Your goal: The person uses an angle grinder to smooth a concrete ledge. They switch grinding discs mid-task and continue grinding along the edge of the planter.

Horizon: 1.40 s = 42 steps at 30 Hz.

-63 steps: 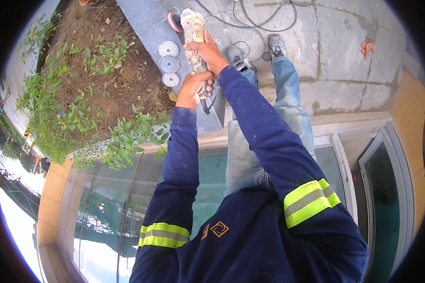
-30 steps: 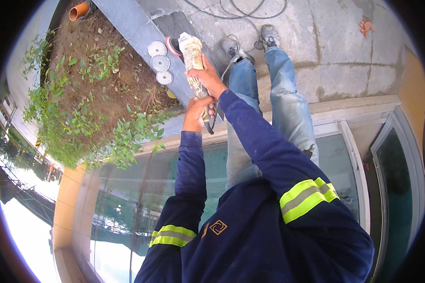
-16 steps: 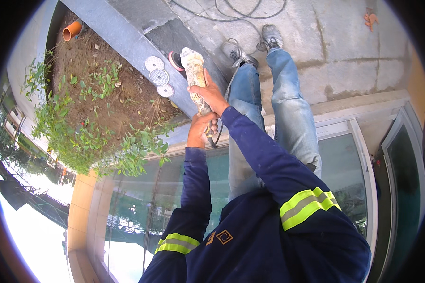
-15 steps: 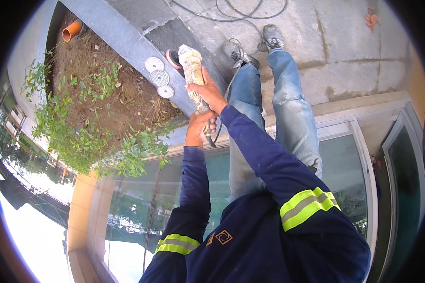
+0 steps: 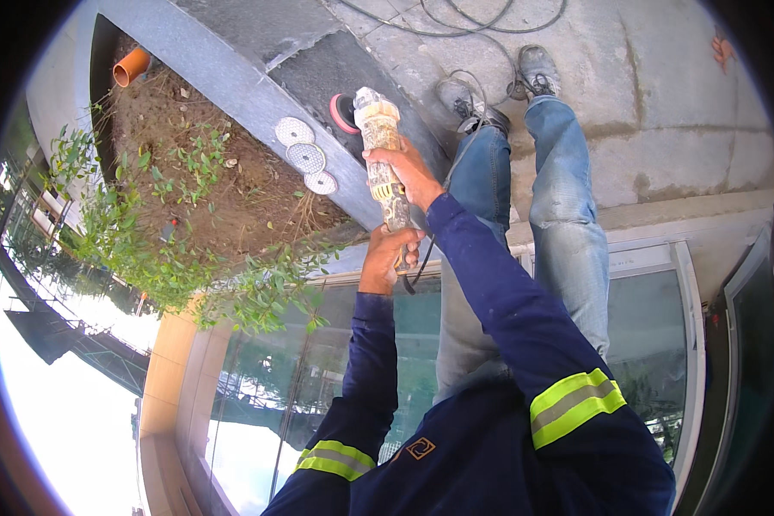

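Note:
A dust-caked angle grinder [image 5: 376, 129] is held out over a grey stone ledge [image 5: 224, 77], its round pink-edged pad [image 5: 344, 114] at the top end, over the ledge's dark strip. My right hand [image 5: 404, 172] grips the middle of the body. My left hand [image 5: 391, 251] is wrapped round the rear handle, below my right. Three white honeycomb discs [image 5: 306, 156] lie in a row on the lighter strip of the ledge, left of the tool. A black cord [image 5: 413, 288] hangs from the tool's rear.
A planter bed [image 5: 159, 146] with leafy plants and an orange pipe [image 5: 129, 67] is at left. My shoes [image 5: 537, 73] stand on grey pavement beside loops of cable [image 5: 490, 26]. A small orange object [image 5: 721, 50] lies at far right. A glazed wall [image 5: 258, 361] shows below.
The view has shifted, revealing more of the dark ledge strip. The grinder and both hands sit lower and farther right in the picture, still gripped the same way.

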{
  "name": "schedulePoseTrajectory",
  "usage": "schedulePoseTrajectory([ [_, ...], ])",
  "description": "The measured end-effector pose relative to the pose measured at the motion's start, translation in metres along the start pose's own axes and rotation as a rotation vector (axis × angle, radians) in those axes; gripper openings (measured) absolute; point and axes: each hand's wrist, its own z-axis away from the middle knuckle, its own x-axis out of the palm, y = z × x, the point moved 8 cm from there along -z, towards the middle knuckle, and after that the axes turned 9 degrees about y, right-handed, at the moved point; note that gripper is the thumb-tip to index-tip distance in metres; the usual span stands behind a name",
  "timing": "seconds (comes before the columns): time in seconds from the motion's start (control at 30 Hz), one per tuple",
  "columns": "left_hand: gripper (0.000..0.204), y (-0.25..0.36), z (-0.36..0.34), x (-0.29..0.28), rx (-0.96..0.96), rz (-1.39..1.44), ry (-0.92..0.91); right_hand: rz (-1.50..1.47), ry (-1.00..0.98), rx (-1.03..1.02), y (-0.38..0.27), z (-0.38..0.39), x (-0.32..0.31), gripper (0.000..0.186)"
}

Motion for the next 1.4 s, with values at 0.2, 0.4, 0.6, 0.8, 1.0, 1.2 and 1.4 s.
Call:
schedulePoseTrajectory([
  [0.2,0.012,-0.012,0.006,-0.002,0.028,0.068,-0.01,0.103,0.075,-0.098,0.0,0.017,-0.001,0.062],
  [0.4,0.008,0.006,0.006,-0.008,0.096,0.139,-0.03,0.187,0.056,-0.211,-0.013,0.013,0.023,0.065],
  [0.6,0.013,0.017,-0.01,-0.012,0.106,0.064,-0.059,0.203,0.066,-0.202,-0.019,0.0,0.031,0.067],
  [0.8,0.01,-0.003,-0.001,-0.009,0.098,0.154,-0.104,0.226,0.056,-0.185,-0.012,0.015,0.019,0.067],
  [1.0,0.014,0.015,0.008,-0.015,0.16,0.1,-0.088,0.187,0.018,-0.254,-0.02,0.017,0.041,0.066],
  [1.2,0.014,0.017,-0.006,-0.009,0.112,0.113,-0.109,0.196,0.056,-0.143,-0.02,0.008,0.033,0.067],
  [1.4,0.012,-0.001,0.008,-0.013,0.127,0.089,-0.104,0.171,0.074,-0.151,-0.01,0.028,0.025,0.067],
])
